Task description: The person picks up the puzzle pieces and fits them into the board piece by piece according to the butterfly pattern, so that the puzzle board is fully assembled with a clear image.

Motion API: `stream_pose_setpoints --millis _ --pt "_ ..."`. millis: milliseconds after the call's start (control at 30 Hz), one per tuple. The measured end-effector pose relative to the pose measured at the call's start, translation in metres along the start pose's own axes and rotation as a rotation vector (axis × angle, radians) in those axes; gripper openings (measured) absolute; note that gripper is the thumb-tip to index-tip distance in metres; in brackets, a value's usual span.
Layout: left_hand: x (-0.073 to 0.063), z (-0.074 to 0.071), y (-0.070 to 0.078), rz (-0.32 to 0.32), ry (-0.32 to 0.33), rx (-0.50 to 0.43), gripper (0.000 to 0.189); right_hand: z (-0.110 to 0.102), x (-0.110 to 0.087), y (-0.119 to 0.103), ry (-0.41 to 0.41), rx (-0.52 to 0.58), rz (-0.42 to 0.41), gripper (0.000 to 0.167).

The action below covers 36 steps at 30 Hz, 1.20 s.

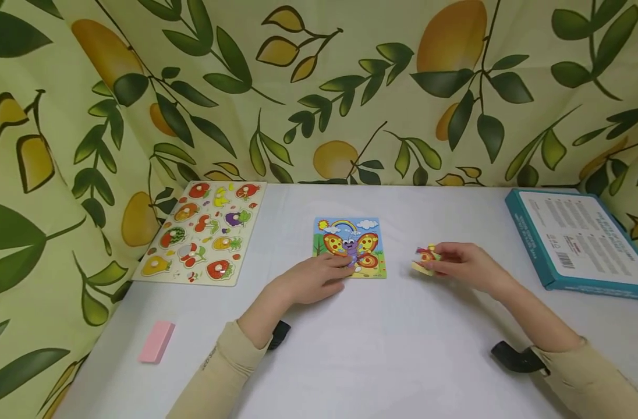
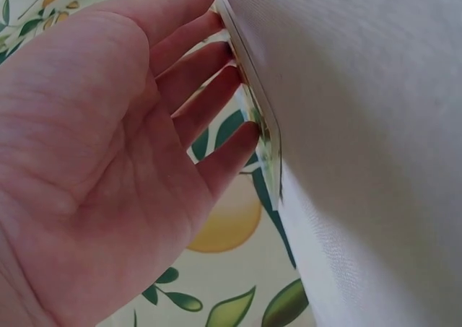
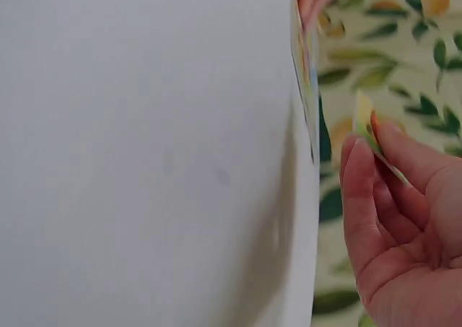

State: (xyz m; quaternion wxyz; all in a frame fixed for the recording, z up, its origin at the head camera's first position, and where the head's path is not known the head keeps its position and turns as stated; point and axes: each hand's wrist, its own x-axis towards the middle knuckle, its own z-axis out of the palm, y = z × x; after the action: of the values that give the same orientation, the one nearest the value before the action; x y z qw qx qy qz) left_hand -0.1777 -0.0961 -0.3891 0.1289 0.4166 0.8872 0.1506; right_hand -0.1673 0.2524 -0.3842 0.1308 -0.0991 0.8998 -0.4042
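Note:
A butterfly jigsaw puzzle (image 1: 372, 238) with a rainbow and clouds lies flat on the white table. My left hand (image 1: 315, 278) rests on its lower left part and covers that corner. In the left wrist view the fingers of the left hand (image 2: 123, 139) are extended, their tips at the board's edge. To the right of the puzzle, my right hand (image 1: 468, 265) pinches a puzzle piece (image 1: 425, 256) in red, orange and yellow between thumb and fingers. The right wrist view shows this piece (image 3: 366, 118) held up above the tabletop, part of it hidden by the fingertips.
A fruit peg puzzle board (image 1: 193, 276) lies at the back left. Nearer on the left is a pink block (image 1: 157, 342). A teal and white box (image 1: 586, 233) sits at the back right. Fruit-patterned cloth (image 1: 298, 128) hangs behind the white table (image 1: 382, 361).

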Motion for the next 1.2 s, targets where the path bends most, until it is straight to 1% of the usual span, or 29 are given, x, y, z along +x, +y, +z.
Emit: stream_pose_setpoints --millis 67,167,267,400,500,600,733,900,1067,1133,1200 --pt "0.000 0.000 0.000 0.003 -0.001 -0.005 0.046 0.013 0.016 -0.013 -0.055 0.045 -0.025 0.041" --pt "-0.001 0.000 0.000 0.002 -0.001 -0.002 0.046 0.030 0.036 -0.027 -0.121 0.051 -0.065 0.042" --pt "0.000 0.000 0.001 0.000 0.001 0.005 0.046 0.041 0.050 -0.035 -0.133 0.034 -0.095 0.040" --pt "0.001 0.000 0.002 0.002 0.001 0.010 0.045 0.051 0.063 -0.039 -0.087 0.015 -0.101 0.025" --pt "0.001 -0.001 0.002 0.006 0.002 0.012 0.046 0.056 0.067 -0.040 -0.041 0.000 -0.102 0.017" --pt "0.001 -0.001 0.002 0.008 0.003 0.015 0.046 0.058 0.069 -0.041 -0.013 -0.021 -0.111 0.014" --pt "0.001 -0.001 0.002 0.006 0.006 0.023 0.046 0.059 0.069 -0.043 0.001 -0.050 -0.110 0.013" --pt "0.001 -0.001 0.002 0.006 0.004 0.028 0.046 0.060 0.070 -0.042 0.008 -0.077 -0.136 0.012" --pt "0.002 0.000 0.003 -0.019 -0.012 0.018 0.048 0.061 0.071 -0.041 0.022 -0.116 -0.161 0.010" --pt "0.003 0.000 0.004 -0.033 -0.021 0.027 0.048 0.061 0.071 -0.041 0.029 -0.128 -0.165 0.010" --pt "0.003 0.001 0.004 -0.030 -0.022 0.053 0.048 0.062 0.072 -0.040 0.033 -0.132 -0.169 0.010"
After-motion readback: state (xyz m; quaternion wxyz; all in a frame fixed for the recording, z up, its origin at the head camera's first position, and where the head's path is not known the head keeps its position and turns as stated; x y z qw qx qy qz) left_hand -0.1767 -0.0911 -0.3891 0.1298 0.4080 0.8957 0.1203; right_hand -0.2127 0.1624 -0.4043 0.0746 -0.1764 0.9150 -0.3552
